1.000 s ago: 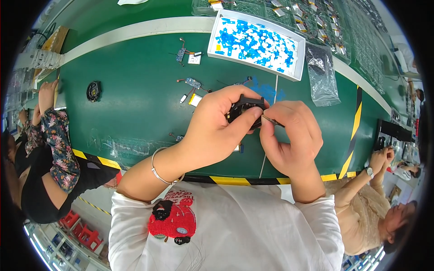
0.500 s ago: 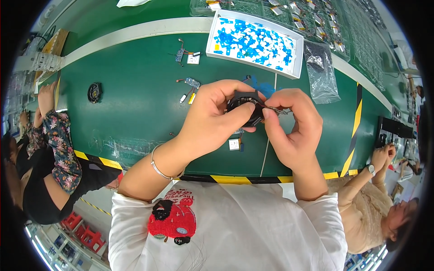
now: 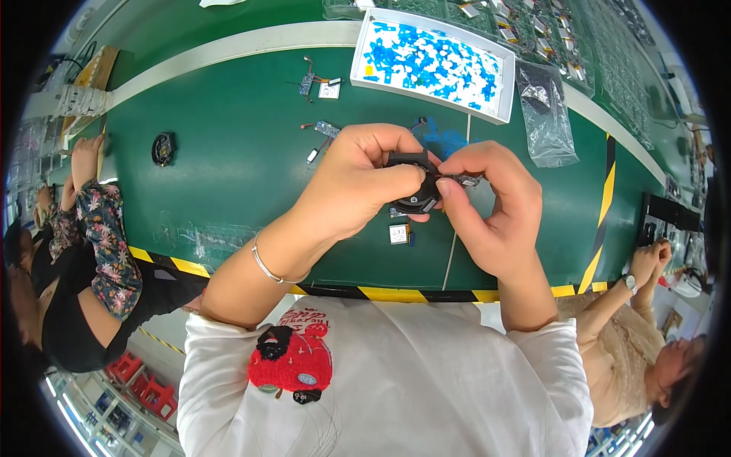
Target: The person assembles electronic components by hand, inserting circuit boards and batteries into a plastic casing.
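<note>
My left hand [image 3: 373,171] grips a round black watch-like case [image 3: 415,199], with the thumb pressed on its inner side. Close against the case's right edge, my right hand [image 3: 491,202] pinches thin wires [image 3: 464,180] between thumb and index finger. The wires seem to run into the case, but my fingertips hide where they join. Just below the case, a small white battery [image 3: 398,234] lies on the green bench. Left of my hands is a small blue circuit board [image 3: 327,129] with wires. Another such board [image 3: 306,84] lies farther back beside a white battery [image 3: 329,91].
A white box [image 3: 509,84] of small blue and white pieces stands at the back. Right of it lies a clear plastic bag [image 3: 550,137]. Another round black case [image 3: 163,149] sits at the left. Co-workers' arms [image 3: 106,244] show at both sides. Striped tape [image 3: 392,294] edges the bench.
My left thumb and the case have shifted slightly, and the case's inside now shows more below the thumb. The right hand keeps its pinch on the wires. The whole view has moved a little.
</note>
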The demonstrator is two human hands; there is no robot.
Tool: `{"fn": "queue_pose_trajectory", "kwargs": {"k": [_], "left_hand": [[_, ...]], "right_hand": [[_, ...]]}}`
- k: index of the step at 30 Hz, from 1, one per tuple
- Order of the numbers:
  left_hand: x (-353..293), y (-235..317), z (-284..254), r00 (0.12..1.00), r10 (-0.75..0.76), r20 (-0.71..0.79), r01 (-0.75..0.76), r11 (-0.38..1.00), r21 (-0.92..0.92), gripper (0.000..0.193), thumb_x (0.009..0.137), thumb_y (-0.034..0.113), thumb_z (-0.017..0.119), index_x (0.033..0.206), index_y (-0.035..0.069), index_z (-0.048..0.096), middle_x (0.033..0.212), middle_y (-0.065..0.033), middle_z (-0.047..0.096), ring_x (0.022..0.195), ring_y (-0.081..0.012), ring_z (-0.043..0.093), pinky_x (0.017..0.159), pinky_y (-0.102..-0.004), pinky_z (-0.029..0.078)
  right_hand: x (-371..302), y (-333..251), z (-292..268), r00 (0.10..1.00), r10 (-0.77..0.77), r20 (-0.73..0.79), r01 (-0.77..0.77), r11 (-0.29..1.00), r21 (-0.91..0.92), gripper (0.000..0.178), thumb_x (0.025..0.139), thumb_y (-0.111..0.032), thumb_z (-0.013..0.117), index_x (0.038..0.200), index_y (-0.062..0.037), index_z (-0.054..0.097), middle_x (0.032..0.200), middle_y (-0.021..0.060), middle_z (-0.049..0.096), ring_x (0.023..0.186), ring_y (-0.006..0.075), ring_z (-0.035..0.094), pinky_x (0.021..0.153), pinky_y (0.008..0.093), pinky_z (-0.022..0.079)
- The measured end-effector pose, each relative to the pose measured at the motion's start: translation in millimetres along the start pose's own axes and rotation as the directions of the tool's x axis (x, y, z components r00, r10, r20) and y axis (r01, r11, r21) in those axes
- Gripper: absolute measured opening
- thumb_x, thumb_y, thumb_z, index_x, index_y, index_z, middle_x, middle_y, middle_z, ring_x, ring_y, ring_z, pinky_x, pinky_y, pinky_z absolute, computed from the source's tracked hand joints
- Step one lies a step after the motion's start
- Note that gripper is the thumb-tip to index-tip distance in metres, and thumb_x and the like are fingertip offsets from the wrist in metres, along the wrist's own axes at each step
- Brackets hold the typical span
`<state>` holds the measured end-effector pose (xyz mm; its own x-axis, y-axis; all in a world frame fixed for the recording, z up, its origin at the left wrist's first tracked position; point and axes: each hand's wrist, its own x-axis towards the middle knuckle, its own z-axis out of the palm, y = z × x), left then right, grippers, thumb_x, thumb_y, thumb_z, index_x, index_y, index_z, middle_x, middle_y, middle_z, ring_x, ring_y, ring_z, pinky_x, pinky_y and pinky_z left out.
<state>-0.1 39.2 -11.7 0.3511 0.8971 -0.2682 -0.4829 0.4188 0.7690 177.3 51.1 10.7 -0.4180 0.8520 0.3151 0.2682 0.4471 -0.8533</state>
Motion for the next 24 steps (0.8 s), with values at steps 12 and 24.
{"fn": "queue_pose_trajectory", "kwargs": {"k": [12, 24], "left_hand": [[-4, 8, 4, 1.000, -0.017, -0.018, 0.019, 0.992, 0.121, 0.015, 0.075, -0.008, 0.055, 0.088, -0.004, 0.061, 0.082, -0.0058, 0.063, 0.071, -0.0080, 0.058, 0.063, -0.0209, 0.046], [5, -4, -10, 0.999, -0.026, 0.026, 0.025, 0.999, 0.042, 0.008, 0.075, -0.001, 0.059, 0.082, -0.003, 0.061, 0.077, -0.0057, 0.064, 0.066, -0.0082, 0.058, 0.057, -0.0206, 0.046]], "right_hand": [[-3, 1, -7, 0.990, 0.112, 0.081, -0.122, 0.982, 0.141, 0.014, 0.076, 0.006, 0.062, 0.090, 0.0048, 0.060, 0.088, 0.0098, 0.060, 0.082, 0.0153, 0.059, 0.075, 0.0255, 0.047], [2, 12, -3, 0.997, 0.064, 0.044, -0.071, 0.977, 0.199, 0.015, 0.074, 0.002, 0.067, 0.089, -0.0009, 0.064, 0.084, 0.0074, 0.063, 0.067, 0.0145, 0.057, 0.057, 0.0247, 0.046]]}}
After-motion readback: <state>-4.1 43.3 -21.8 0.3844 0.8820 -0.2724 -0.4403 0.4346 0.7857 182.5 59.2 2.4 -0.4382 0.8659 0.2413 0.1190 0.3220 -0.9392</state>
